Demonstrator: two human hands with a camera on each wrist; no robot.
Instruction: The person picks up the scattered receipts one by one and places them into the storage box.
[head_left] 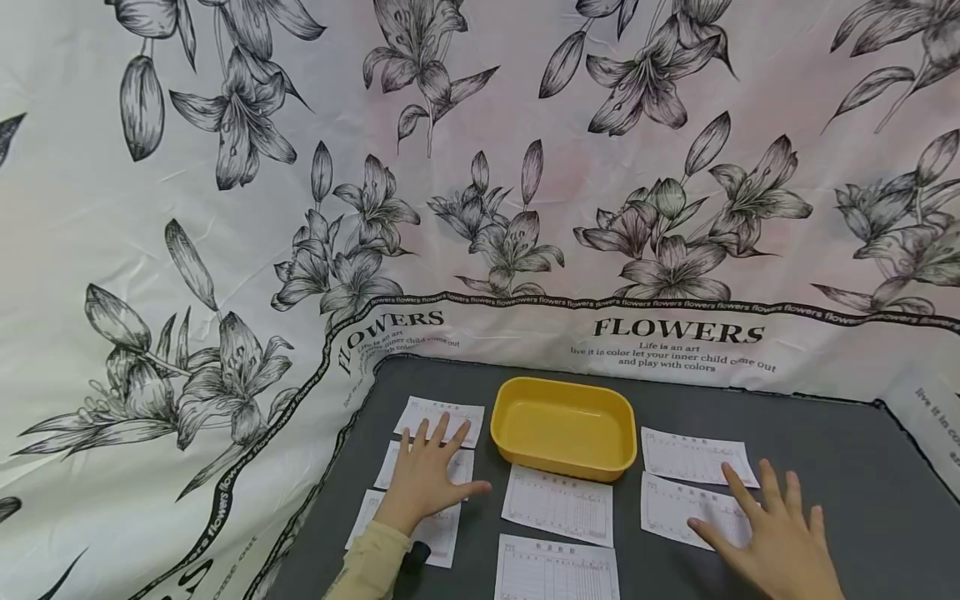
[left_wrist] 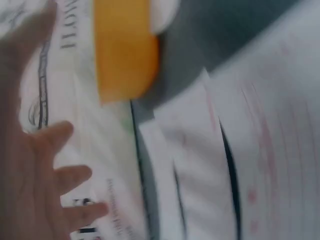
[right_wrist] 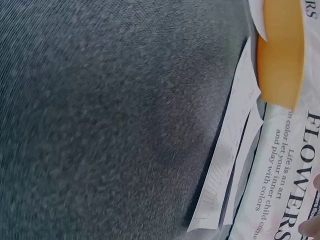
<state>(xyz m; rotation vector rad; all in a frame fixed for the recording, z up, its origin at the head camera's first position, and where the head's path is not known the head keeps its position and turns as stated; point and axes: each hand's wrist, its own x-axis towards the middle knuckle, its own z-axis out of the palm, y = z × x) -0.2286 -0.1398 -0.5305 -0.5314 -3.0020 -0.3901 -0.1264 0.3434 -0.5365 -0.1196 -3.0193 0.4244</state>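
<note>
My left hand (head_left: pixel 426 483), fingers spread, is over the left column of printed white slips (head_left: pixel 442 414); whether it touches them I cannot tell. In the left wrist view the same hand (left_wrist: pixel 40 160) appears blurred with nothing in its fingers. My right hand (head_left: pixel 787 542) is spread and empty at the lower right, its fingertips by the two right slips (head_left: pixel 693 456). Between the hands sits a yellow tray (head_left: pixel 564 427) with nothing visible inside. Two more slips (head_left: pixel 557 505) lie in a column below the tray. Only fingertips of the right hand (right_wrist: pixel 311 226) show in the right wrist view.
A dark grey table top (head_left: pixel 817 425) lies under everything. White cloth (head_left: pixel 525 333) printed with flowers and lettering hangs behind and along the left side. The yellow tray (right_wrist: pixel 281 55) and right slips (right_wrist: pixel 227 150) appear at the right wrist view's right side.
</note>
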